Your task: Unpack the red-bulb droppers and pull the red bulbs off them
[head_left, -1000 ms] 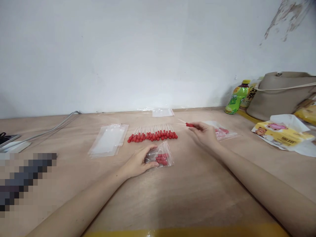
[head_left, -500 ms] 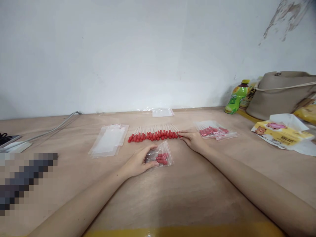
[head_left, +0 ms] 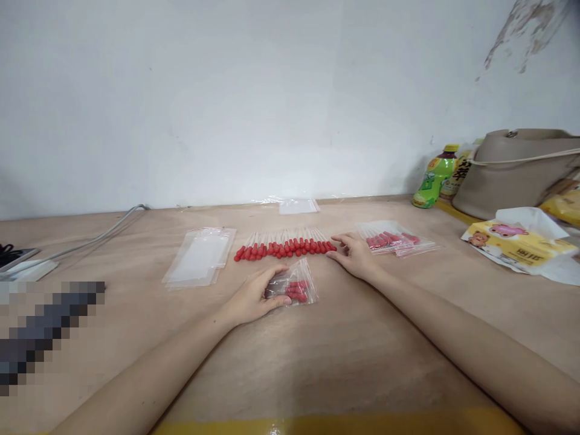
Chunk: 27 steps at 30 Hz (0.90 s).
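Observation:
My left hand [head_left: 252, 298] is closed on the left end of a small clear zip bag [head_left: 299, 275], its thumb pressing the near edge. Several red-headed sticks [head_left: 296, 290] lie inside that bag. Beyond it, more thin pale sticks with red heads [head_left: 290, 246] form a row, heads toward me. At the right end of the row rests my right hand [head_left: 357, 258], thumb and forefinger apart around the last red heads, with nothing gripped between them. Just to its right lie filled zip bags [head_left: 389, 237] of the same red-headed sticks.
Flat unfilled zip bags [head_left: 199, 257] lie on the left, and another white packet [head_left: 299, 206] lies by the wall. A green drink bottle [head_left: 435, 178], a beige bag [head_left: 512, 175] and a yellow tissue pack [head_left: 516, 244] stand at right. A grey cable [head_left: 99, 234] runs at left.
My right thumb and forefinger have parted from a red head at the row's right end. That stick now lies in line with the others. My left hand has stayed on the bag.

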Tool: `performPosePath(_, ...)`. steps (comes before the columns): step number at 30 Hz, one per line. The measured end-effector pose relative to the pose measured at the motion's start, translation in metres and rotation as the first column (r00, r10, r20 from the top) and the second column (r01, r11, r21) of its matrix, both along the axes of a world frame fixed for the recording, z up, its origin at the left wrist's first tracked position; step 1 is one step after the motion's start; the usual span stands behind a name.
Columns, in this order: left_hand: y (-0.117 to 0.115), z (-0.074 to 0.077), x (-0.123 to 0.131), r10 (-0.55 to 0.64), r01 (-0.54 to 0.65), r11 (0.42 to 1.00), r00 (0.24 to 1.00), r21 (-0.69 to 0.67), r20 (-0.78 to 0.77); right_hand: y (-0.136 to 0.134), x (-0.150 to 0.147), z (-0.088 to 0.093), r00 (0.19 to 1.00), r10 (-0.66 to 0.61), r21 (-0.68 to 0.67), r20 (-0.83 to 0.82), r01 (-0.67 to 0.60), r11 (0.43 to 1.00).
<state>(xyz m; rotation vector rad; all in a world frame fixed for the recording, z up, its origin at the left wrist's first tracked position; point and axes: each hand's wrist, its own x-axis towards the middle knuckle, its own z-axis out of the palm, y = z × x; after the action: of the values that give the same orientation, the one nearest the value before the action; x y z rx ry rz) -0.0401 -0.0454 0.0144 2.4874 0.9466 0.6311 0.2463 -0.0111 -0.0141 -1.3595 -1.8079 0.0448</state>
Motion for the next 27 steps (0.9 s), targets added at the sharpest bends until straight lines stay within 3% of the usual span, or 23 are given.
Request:
performPosePath(3, -0.001, 0.001, 0.000, 0.012, -0.012, 1.000, 1.000, -0.003, 0.003, -0.013, -0.008, 0.007, 0.996, 0.025, 0.055, -0.088, -0.020, 0.998)
performPosePath(5, -0.001, 0.001, 0.000, 0.011, -0.011, 1.000, 1.000, -0.005, 0.005, -0.025, -0.017, 0.012, 0.975, 0.166, 0.013, -0.146, -0.166, 0.986)
performPosePath(8, -0.002, 0.002, 0.001, -0.004, 0.004, 1.000, 1.000, 0.004, 0.010, -0.042, -0.034, 0.018, 0.900, 0.414, -0.070, -0.139, -0.425, 0.902)
performPosePath(14, -0.004, 0.001, 0.003, -0.024, 0.022, 0.998, 0.999, 0.061, 0.021, -0.050, -0.055, 0.020, 0.807, 0.577, -0.211, -0.127, -0.590, 0.779)
performPosePath(18, -0.003, -0.001, 0.005, -0.008, 0.006, 0.995, 1.000, 0.104, 0.019, -0.048, -0.055, 0.021, 0.775, 0.615, -0.278, -0.143, -0.628, 0.727)
performPosePath(27, 0.000, -0.002, 0.010, -0.018, 0.016, 0.995, 1.000, 0.096, 0.019, -0.049, -0.062, 0.022, 0.834, 0.521, -0.337, -0.183, -0.551, 0.763)
